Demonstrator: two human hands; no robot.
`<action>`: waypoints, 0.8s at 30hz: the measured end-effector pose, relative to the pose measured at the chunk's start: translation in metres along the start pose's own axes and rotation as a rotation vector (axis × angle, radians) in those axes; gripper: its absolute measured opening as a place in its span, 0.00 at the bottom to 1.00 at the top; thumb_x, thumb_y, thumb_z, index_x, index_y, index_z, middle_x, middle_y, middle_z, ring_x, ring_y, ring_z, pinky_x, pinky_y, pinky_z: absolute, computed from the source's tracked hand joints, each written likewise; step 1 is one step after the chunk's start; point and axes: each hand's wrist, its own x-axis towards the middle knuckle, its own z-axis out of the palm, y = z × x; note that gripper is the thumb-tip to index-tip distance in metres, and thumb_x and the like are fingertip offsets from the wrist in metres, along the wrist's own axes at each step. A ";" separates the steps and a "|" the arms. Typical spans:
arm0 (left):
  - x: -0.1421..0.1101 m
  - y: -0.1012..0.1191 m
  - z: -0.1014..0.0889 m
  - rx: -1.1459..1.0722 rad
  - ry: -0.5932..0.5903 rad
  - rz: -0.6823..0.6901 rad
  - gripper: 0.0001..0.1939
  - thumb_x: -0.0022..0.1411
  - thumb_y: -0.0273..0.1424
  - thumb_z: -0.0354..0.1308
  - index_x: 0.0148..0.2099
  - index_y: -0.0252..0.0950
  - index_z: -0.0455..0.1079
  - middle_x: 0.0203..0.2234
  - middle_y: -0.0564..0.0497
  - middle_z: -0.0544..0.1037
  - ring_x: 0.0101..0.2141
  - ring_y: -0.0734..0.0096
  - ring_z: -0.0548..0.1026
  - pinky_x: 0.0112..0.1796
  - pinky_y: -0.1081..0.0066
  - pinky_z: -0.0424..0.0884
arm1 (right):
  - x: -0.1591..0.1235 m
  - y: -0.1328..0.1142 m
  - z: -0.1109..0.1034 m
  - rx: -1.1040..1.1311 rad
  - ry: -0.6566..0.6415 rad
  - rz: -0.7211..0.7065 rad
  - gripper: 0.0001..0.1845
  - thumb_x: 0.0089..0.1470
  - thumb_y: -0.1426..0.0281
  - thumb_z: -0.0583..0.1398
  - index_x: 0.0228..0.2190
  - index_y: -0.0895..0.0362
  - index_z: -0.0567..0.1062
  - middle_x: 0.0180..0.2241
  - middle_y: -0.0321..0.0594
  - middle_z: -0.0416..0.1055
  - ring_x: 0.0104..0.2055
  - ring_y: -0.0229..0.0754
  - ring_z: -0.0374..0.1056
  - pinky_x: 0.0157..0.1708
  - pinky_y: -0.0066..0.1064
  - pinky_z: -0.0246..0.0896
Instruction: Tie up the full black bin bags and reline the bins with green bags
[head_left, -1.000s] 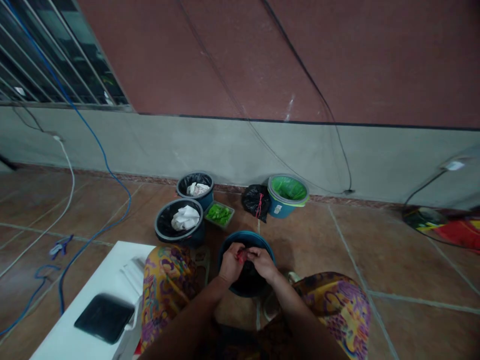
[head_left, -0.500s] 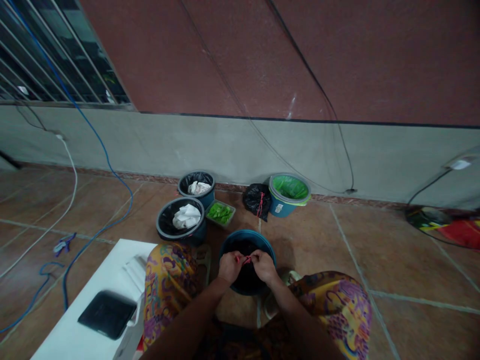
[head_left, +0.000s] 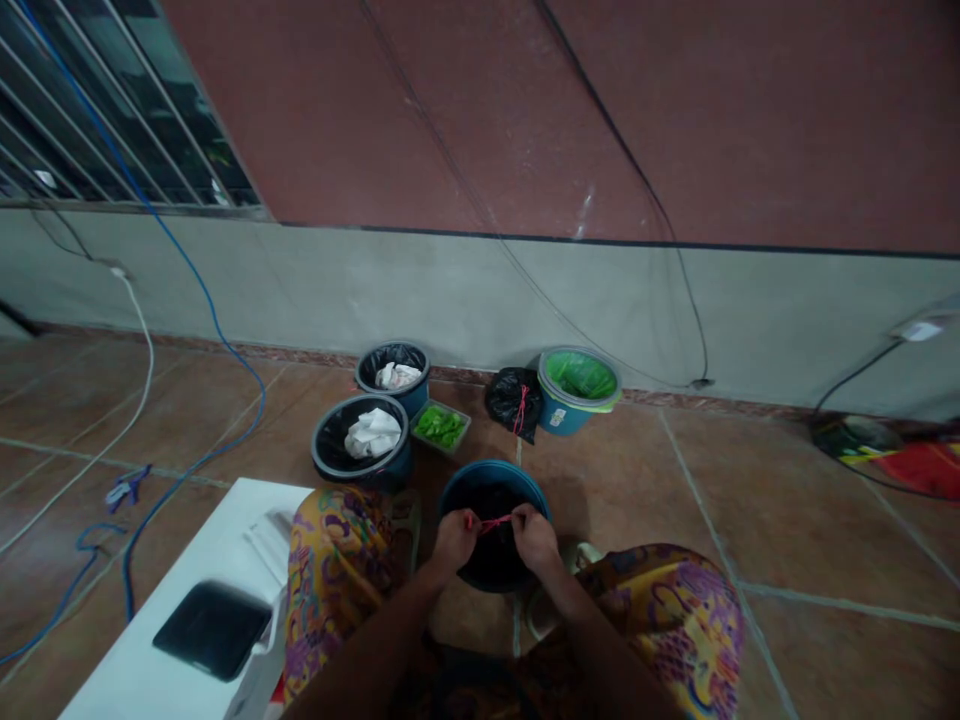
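Pink string stretched almost straight, right above the mouth of the blue bucket! Left hand has its grip pinched on one side, right hand on the other, each over the rim's edge. Patterned cloth covers both knees, flanking the bucket. Beyond: greens and a tied black bag. Tiled floor stretches wide rightward.

Drawstring, plastic-looking; bucket, smooth plastic; blk bag nr far edge of matt floor, glossy plastic; legwear, printed cloth.
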 end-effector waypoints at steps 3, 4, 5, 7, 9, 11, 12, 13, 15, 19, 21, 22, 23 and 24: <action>0.002 -0.005 0.006 -0.054 -0.036 0.046 0.16 0.59 0.20 0.50 0.44 0.35 0.74 0.41 0.48 0.80 0.44 0.69 0.76 0.46 0.73 0.67 | -0.004 0.003 0.006 0.148 0.011 -0.053 0.26 0.52 0.71 0.57 0.54 0.60 0.67 0.49 0.47 0.74 0.51 0.43 0.71 0.52 0.31 0.61; 0.003 -0.007 0.009 -0.077 -0.049 0.064 0.19 0.56 0.18 0.50 0.48 0.34 0.73 0.45 0.47 0.79 0.47 0.69 0.75 0.49 0.73 0.66 | -0.006 0.004 0.009 0.166 0.011 -0.071 0.33 0.48 0.72 0.59 0.57 0.62 0.64 0.52 0.49 0.71 0.55 0.45 0.68 0.54 0.32 0.60; 0.003 -0.010 0.013 -0.096 -0.061 0.081 0.23 0.55 0.17 0.50 0.51 0.34 0.71 0.47 0.46 0.78 0.49 0.69 0.74 0.51 0.73 0.65 | -0.008 0.005 0.013 0.165 0.009 -0.082 0.40 0.44 0.73 0.61 0.60 0.63 0.61 0.55 0.51 0.69 0.57 0.47 0.66 0.56 0.33 0.59; 0.002 -0.014 0.020 -0.112 -0.073 0.115 0.27 0.53 0.17 0.51 0.56 0.32 0.67 0.52 0.43 0.75 0.53 0.66 0.72 0.55 0.70 0.63 | -0.013 0.008 0.021 0.139 -0.005 -0.081 0.49 0.38 0.74 0.63 0.62 0.64 0.57 0.56 0.54 0.67 0.59 0.50 0.64 0.57 0.36 0.58; 0.000 -0.016 0.024 -0.109 -0.088 0.150 0.29 0.52 0.19 0.54 0.58 0.32 0.66 0.53 0.40 0.74 0.54 0.62 0.71 0.56 0.67 0.63 | -0.016 0.011 0.028 0.115 -0.022 -0.055 0.48 0.38 0.76 0.62 0.62 0.63 0.57 0.54 0.55 0.69 0.56 0.52 0.67 0.54 0.36 0.61; -0.003 -0.016 0.024 -0.109 -0.118 0.192 0.30 0.50 0.20 0.56 0.58 0.33 0.66 0.52 0.40 0.74 0.53 0.58 0.72 0.55 0.64 0.65 | -0.017 0.012 0.031 0.098 -0.053 -0.057 0.35 0.43 0.78 0.59 0.56 0.62 0.67 0.49 0.52 0.73 0.52 0.50 0.71 0.51 0.35 0.62; -0.004 -0.014 0.022 -0.110 -0.135 0.211 0.31 0.49 0.21 0.58 0.58 0.33 0.66 0.51 0.41 0.75 0.52 0.57 0.73 0.54 0.63 0.66 | -0.016 0.011 0.031 0.094 -0.073 -0.075 0.28 0.46 0.78 0.57 0.51 0.60 0.72 0.46 0.50 0.76 0.50 0.49 0.72 0.50 0.35 0.63; -0.005 -0.012 0.020 -0.109 -0.145 0.230 0.32 0.48 0.21 0.58 0.58 0.33 0.66 0.50 0.41 0.75 0.51 0.57 0.73 0.54 0.63 0.67 | -0.015 0.010 0.030 0.096 -0.091 -0.102 0.22 0.48 0.78 0.54 0.46 0.59 0.75 0.43 0.48 0.77 0.48 0.48 0.73 0.49 0.34 0.63; -0.007 -0.007 0.015 -0.097 -0.134 0.266 0.34 0.46 0.21 0.59 0.58 0.35 0.66 0.52 0.42 0.74 0.53 0.56 0.72 0.55 0.62 0.66 | -0.012 0.004 0.024 0.114 -0.110 -0.162 0.17 0.52 0.77 0.52 0.38 0.56 0.77 0.38 0.45 0.78 0.45 0.46 0.74 0.46 0.31 0.64; -0.006 -0.002 0.007 -0.005 -0.080 0.231 0.30 0.47 0.23 0.61 0.55 0.37 0.70 0.52 0.44 0.75 0.53 0.55 0.71 0.55 0.63 0.65 | -0.007 -0.016 0.004 0.189 -0.073 -0.231 0.14 0.54 0.74 0.53 0.36 0.56 0.77 0.35 0.42 0.79 0.41 0.44 0.74 0.43 0.29 0.65; -0.004 -0.003 0.004 0.020 -0.043 0.136 0.20 0.52 0.25 0.59 0.49 0.34 0.74 0.47 0.41 0.78 0.50 0.55 0.74 0.52 0.63 0.68 | -0.007 -0.025 -0.008 0.260 -0.061 -0.254 0.13 0.54 0.72 0.53 0.37 0.56 0.77 0.37 0.42 0.78 0.41 0.44 0.74 0.44 0.31 0.65; -0.003 -0.003 0.002 0.004 -0.012 0.089 0.16 0.56 0.26 0.56 0.47 0.32 0.74 0.45 0.40 0.79 0.48 0.56 0.75 0.50 0.64 0.69 | -0.006 -0.029 -0.014 0.296 -0.052 -0.259 0.13 0.54 0.71 0.53 0.38 0.56 0.77 0.38 0.42 0.78 0.42 0.44 0.74 0.46 0.32 0.65; -0.002 -0.002 0.000 -0.035 0.017 0.058 0.14 0.59 0.27 0.54 0.46 0.31 0.75 0.43 0.39 0.79 0.46 0.57 0.76 0.49 0.64 0.69 | -0.006 -0.031 -0.020 0.322 -0.039 -0.255 0.14 0.54 0.70 0.54 0.40 0.56 0.76 0.40 0.42 0.78 0.44 0.45 0.74 0.48 0.33 0.65; -0.001 0.000 -0.003 -0.097 0.037 0.055 0.14 0.61 0.28 0.51 0.46 0.30 0.75 0.42 0.39 0.80 0.45 0.58 0.77 0.47 0.65 0.70 | -0.006 -0.032 -0.025 0.333 -0.021 -0.249 0.16 0.52 0.69 0.57 0.43 0.56 0.76 0.42 0.43 0.77 0.46 0.45 0.73 0.50 0.34 0.64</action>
